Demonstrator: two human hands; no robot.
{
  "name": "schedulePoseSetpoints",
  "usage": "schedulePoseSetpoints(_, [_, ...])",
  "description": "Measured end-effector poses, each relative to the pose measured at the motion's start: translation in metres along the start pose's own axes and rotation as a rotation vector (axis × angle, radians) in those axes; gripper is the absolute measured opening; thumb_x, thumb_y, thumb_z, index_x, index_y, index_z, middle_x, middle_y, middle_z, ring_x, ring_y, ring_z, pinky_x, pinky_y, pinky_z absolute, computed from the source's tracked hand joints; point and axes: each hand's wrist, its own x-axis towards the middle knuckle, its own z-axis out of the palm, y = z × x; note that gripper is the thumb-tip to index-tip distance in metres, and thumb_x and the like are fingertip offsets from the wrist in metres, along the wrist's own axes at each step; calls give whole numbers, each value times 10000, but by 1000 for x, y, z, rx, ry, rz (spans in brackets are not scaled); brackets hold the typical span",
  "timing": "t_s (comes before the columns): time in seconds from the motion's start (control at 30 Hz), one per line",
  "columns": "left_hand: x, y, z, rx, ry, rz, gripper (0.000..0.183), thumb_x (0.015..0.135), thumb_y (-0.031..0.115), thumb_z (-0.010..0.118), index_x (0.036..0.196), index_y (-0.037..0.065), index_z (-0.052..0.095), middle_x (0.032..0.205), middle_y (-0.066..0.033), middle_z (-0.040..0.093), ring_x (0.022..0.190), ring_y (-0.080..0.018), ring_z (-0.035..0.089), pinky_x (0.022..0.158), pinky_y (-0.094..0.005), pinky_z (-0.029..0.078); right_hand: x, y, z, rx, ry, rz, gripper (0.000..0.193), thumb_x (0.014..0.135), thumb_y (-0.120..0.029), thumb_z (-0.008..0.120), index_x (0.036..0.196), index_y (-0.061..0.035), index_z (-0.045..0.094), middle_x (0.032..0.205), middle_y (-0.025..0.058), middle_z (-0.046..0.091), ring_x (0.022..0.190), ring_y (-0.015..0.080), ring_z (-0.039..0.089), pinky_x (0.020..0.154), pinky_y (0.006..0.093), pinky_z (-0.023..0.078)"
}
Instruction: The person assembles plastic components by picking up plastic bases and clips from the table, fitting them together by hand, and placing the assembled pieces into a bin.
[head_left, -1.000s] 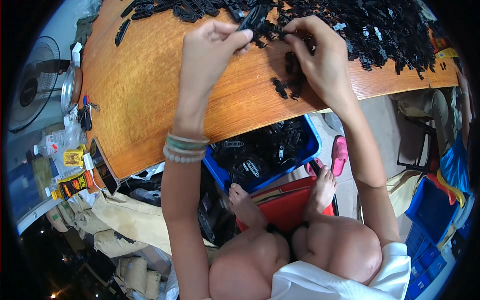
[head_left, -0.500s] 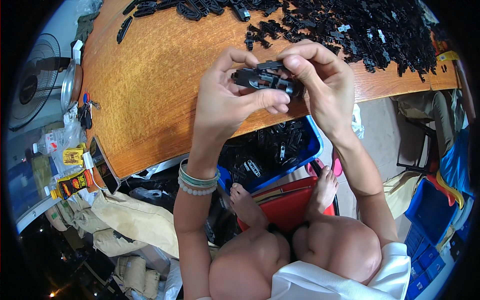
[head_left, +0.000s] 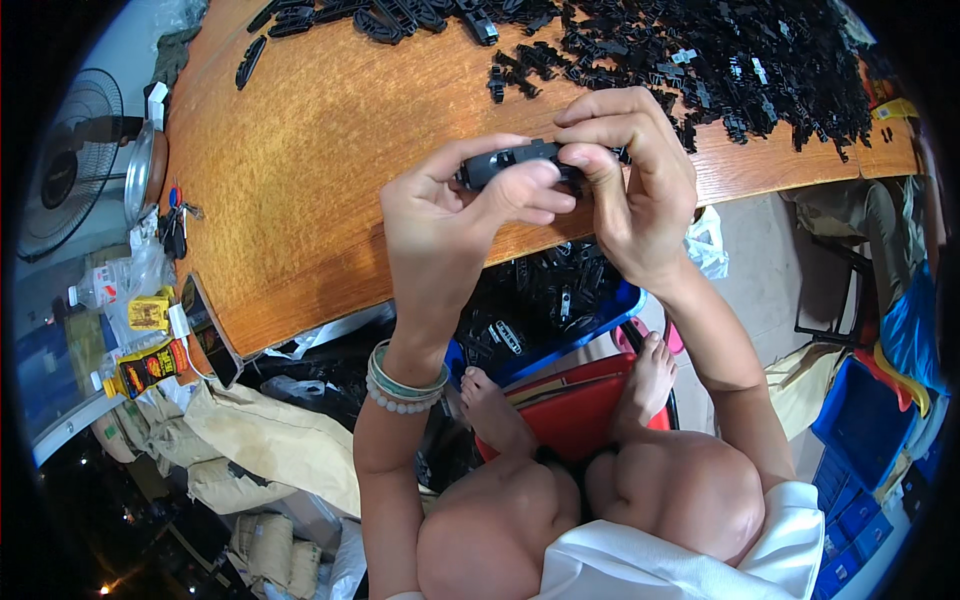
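Note:
Above the table's near edge, my left hand is closed around a black plastic part, thumb along its near side. From the right, my right hand grips the same part's right end, fingers bent over it. A small flat black plastic piece lies against its top by the right fingertips; whether it is joined there I cannot tell. The fingers hide much of the part. Beneath my hands stands a blue bin of black plastic parts.
A heap of small black clips covers the far right of the wooden table. Longer black parts lie along its far side. At the left are a fan and keys; below the bin, a red stool.
Both hands have drawn closer together and lower. The black part has turned, and the small piece, raised before in the right fingers, now sits against it.

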Motion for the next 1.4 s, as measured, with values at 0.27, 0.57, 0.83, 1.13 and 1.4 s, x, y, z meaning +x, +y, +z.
schedulePoseSetpoints(0.27, [3,3,-6,162,-83,128,173,809,-44,595,979,-74,599,863,-142,654,759,-180,662,678,-240,545,-7,-12,-11,273,-135,456,201,793,-101,684,959,6,646,803,64,628,651,83,539,573,223,419])
schedulePoseSetpoints(0.57, [92,-8,-33,600,63,172,286,826,270,651,859,-14,655,708,-71,651,629,-109,619,571,-226,486,-20,-25,-42,236,-727,349,210,761,-112,698,901,33,640,800,134,611,708,261,594,634,331,468])
schedulePoseSetpoints(0.83, [171,-19,-36,1298,153,219,510,689,468,728,807,-24,664,624,-76,623,628,-133,608,610,-248,485,24,40,-35,-657,-193,-15,158,772,-69,655,927,-39,663,942,88,610,885,266,569,825,368,433])
schedulePoseSetpoints(1.13, [69,-17,-37,806,132,281,232,776,210,687,798,-13,628,677,-79,636,608,-109,589,563,-264,476,53,51,-28,-786,-309,189,90,756,-46,582,812,-7,641,890,109,558,914,261,478,820,356,360])
schedulePoseSetpoints(1.4, [16,-6,-22,194,-17,118,197,789,-35,641,963,-71,555,836,-125,617,715,-151,631,625,-236,529,47,71,-37,-890,-134,-141,157,776,-105,662,926,-61,658,938,59,637,857,254,584,806,334,426])
